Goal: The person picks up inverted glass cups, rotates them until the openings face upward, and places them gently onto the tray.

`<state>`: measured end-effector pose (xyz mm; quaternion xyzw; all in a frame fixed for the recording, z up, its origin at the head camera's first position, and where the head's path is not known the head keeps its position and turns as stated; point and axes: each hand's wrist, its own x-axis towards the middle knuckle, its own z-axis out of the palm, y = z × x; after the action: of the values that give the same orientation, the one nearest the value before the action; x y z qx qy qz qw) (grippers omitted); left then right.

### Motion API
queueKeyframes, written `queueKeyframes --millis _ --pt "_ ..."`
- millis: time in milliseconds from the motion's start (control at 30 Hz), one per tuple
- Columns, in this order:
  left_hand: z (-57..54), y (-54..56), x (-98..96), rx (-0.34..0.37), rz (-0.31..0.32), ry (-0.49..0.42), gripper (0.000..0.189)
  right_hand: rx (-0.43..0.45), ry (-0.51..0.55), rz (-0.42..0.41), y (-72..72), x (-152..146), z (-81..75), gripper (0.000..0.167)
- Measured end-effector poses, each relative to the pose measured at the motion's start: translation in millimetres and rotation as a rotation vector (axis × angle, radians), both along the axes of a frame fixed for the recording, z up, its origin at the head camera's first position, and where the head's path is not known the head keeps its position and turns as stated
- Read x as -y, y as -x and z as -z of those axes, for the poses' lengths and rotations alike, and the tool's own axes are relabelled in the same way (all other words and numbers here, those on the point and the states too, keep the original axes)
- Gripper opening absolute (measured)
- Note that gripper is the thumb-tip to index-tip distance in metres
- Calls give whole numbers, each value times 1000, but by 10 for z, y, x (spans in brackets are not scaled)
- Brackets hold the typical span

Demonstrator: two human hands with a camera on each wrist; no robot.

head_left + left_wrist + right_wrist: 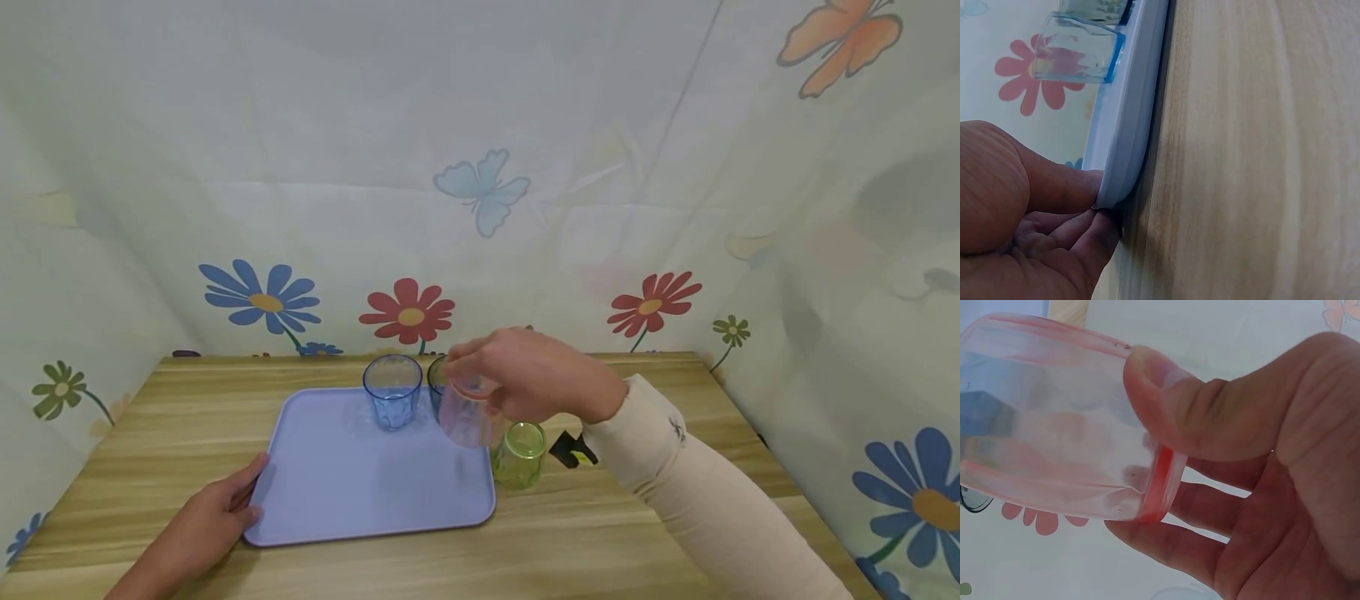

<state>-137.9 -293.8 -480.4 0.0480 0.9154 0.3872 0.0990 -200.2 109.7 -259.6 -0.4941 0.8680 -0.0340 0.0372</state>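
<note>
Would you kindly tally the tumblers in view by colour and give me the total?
Transparent blue tumbler: 1
Transparent pink tumbler: 1
Transparent yellow-green tumbler: 1
Transparent dark-tinted tumbler, partly hidden: 1
Total: 4

A smooth, plastic-looking finish with a low sheen is shown by the lavender tray. The pink tumbler is made of clear, glossy material; glass or plastic cannot be told. Similar transparent gloss is seen on the blue tumbler and yellow-green tumbler. The surface is finished in smooth wood grain. Creased, mostly matt sheeting is used for the printed backdrop; the sleeve is made of matt cloth.
</note>
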Motion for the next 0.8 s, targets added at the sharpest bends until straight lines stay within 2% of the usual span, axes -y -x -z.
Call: queueKeyframes --millis 333,600,800 --pt "-25 16 1 31 5 13 68 -5 -2 0 -35 67 -4 54" --pt "-8 6 -1 4 7 23 68 -13 -12 -4 -12 102 7 54" --pt "-20 19 4 24 10 2 68 -8 -11 5 -10 130 7 55"
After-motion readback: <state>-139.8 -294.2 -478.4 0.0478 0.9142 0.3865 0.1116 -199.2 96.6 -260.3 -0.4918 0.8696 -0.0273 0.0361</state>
